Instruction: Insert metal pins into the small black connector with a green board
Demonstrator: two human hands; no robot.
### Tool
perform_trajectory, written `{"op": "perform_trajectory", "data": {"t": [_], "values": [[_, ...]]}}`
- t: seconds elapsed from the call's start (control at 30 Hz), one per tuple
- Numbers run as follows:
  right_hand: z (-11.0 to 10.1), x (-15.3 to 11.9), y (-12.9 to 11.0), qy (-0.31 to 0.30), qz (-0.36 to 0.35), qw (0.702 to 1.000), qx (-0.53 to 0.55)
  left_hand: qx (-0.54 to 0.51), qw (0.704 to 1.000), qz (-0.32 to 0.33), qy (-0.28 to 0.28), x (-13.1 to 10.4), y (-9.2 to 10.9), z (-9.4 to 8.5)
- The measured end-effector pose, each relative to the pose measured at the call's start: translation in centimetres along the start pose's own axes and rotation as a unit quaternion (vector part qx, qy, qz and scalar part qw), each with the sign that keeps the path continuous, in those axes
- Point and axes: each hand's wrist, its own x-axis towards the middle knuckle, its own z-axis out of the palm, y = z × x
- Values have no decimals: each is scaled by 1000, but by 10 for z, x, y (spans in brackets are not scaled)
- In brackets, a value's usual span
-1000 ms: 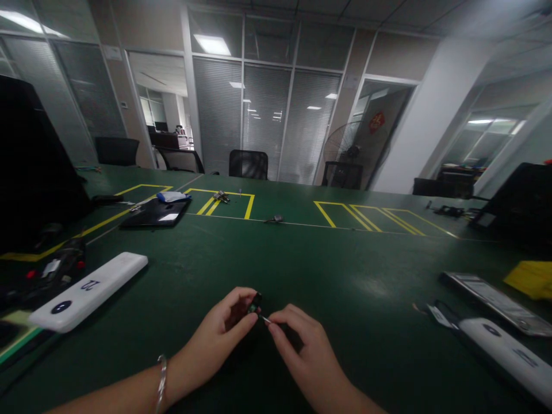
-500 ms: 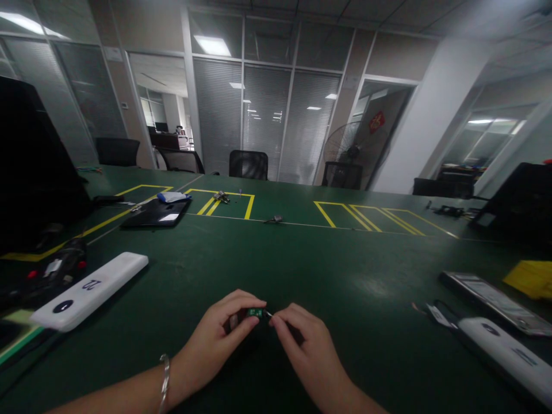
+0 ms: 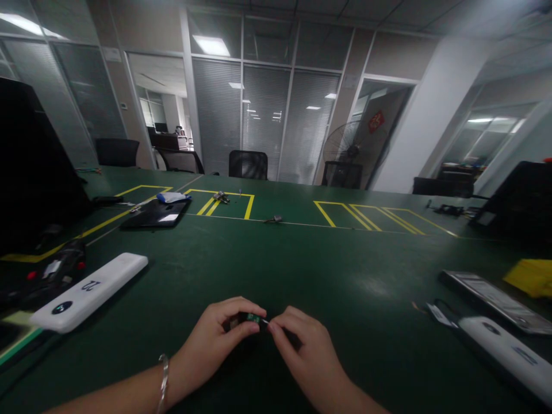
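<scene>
My left hand (image 3: 218, 339) is closed, pinching a small green circuit board (image 3: 253, 317) between thumb and fingertips. Part of the board is covered by those fingers. Facing it, my right hand (image 3: 304, 345) grips a thin pale metallic piece (image 3: 265, 322) between thumb and forefinger. This piece points toward the board's right end; whether the two touch is too small to tell. Both hands are low over the green tabletop (image 3: 276, 270), their fingertips close together.
A white power bank (image 3: 90, 293) lies to the left, another white device (image 3: 504, 351) to the right beside a phone-like device (image 3: 495, 299). Farther back are a black tablet (image 3: 150, 214), a small metal part (image 3: 273, 219) and yellow tape outlines (image 3: 252, 207). A yellow object (image 3: 530, 277) sits far right.
The circuit board has tilted and shifted slightly left and down in my left fingers. My right fingertips have dropped slightly, still pinching the thin piece.
</scene>
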Motion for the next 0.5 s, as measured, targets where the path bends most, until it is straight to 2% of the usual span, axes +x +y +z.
{"op": "perform_trajectory", "data": {"t": [0.27, 0.5], "values": [[-3, 0, -2, -14, -14, 999, 30, -116, 993, -28, -8, 1, -2, 1], [0, -3, -4, -4, -26, 999, 37, -130, 991, -21, -21, -1, 0, 4]]}}
